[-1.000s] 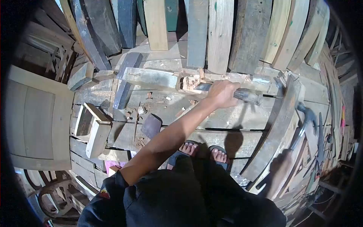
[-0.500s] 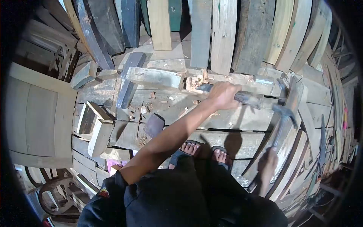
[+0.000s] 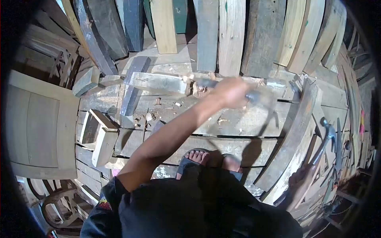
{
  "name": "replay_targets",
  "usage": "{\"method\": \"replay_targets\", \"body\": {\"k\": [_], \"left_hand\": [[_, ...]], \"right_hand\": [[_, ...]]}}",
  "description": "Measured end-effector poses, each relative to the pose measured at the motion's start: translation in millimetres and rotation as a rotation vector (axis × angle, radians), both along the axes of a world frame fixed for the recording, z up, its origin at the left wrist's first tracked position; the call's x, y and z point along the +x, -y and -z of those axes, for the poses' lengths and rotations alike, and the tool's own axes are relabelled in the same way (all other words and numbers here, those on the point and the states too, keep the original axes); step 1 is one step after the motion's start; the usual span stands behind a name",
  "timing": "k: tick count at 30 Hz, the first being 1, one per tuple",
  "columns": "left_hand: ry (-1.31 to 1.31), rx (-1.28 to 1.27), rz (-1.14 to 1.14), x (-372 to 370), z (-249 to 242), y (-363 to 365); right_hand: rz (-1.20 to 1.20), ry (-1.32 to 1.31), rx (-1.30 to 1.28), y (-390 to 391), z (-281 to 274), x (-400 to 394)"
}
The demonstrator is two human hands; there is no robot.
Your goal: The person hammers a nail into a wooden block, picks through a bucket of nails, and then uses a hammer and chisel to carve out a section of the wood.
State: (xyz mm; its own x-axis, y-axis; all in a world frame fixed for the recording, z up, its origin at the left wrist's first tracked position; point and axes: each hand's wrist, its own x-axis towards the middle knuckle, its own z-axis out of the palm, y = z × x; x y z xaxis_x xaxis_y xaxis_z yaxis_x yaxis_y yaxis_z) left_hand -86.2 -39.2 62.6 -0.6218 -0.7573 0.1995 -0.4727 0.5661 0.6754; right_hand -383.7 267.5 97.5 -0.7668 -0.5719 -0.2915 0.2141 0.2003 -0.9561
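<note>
My left hand (image 3: 233, 93) is wrapped around a chisel (image 3: 205, 82), slightly blurred. The blade points left into a rough notch in a wooden beam (image 3: 160, 82), and the dark handle end sticks out right of the fist. Pale shavings (image 3: 200, 90) lie in and around the notch. Beneath the beam, a grey timber (image 3: 133, 104) crosses at an angle. Off to the lower right, my right hand (image 3: 301, 177) grips a claw hammer (image 3: 328, 131), its metal head well apart from the chisel.
Several upright boards (image 3: 231, 37) line the far side. A pale panel (image 3: 43, 127) stands at the left, with a small wooden frame (image 3: 104, 137) beside it. A long plank (image 3: 295, 139) slants at the right. My sandalled feet (image 3: 198, 156) stand on the plank floor.
The hammer and my right hand have swung right, away from the chisel. My left hand has shifted slightly left, and my forearm covers more of the dark block on the floor.
</note>
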Motion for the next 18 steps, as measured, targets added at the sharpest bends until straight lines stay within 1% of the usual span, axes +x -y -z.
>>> {"method": "replay_targets", "body": {"k": [1, 2, 5, 6, 9, 10, 13, 14, 15, 17, 18], "left_hand": [[0.239, -0.1, 0.061, 1, 4, -6], [0.479, -0.204, 0.123, 1, 6, -11], [0.09, -0.026, -0.098, 20, 16, -23], [0.01, -0.071, -0.136, 22, 13, -27], [-0.222, 0.045, -0.112, 16, -5, -47], [-0.24, 0.101, -0.065, 15, -5, -48], [-0.194, -0.021, 0.016, 5, -14, -54], [-0.153, 0.036, 0.05, 0, -11, -55], [-0.147, 0.038, 0.064, -9, -8, -52], [-0.136, 0.052, 0.079, -22, -2, -51], [0.06, 0.254, 0.148, -24, -23, -48]], "right_hand": [[-0.031, 0.039, 0.012, -3, 6, 1], [-0.135, 0.083, 0.005, -3, 3, 6], [-0.182, 0.063, 0.061, -5, 15, 13], [-0.112, 0.057, 0.07, 0, 22, 17], [-0.236, 0.107, 0.08, 11, 31, 13], [-0.284, 0.075, 0.074, 17, 26, 19], [-0.231, 0.038, 0.158, 36, 22, 36], [-0.292, -0.001, 0.17, 39, 27, 33], [-0.352, -0.04, 0.184, 45, 27, 33], [-0.507, 0.008, 0.149, 52, 16, 35], [-0.533, 0.009, 0.171, 56, 12, 37]]}}
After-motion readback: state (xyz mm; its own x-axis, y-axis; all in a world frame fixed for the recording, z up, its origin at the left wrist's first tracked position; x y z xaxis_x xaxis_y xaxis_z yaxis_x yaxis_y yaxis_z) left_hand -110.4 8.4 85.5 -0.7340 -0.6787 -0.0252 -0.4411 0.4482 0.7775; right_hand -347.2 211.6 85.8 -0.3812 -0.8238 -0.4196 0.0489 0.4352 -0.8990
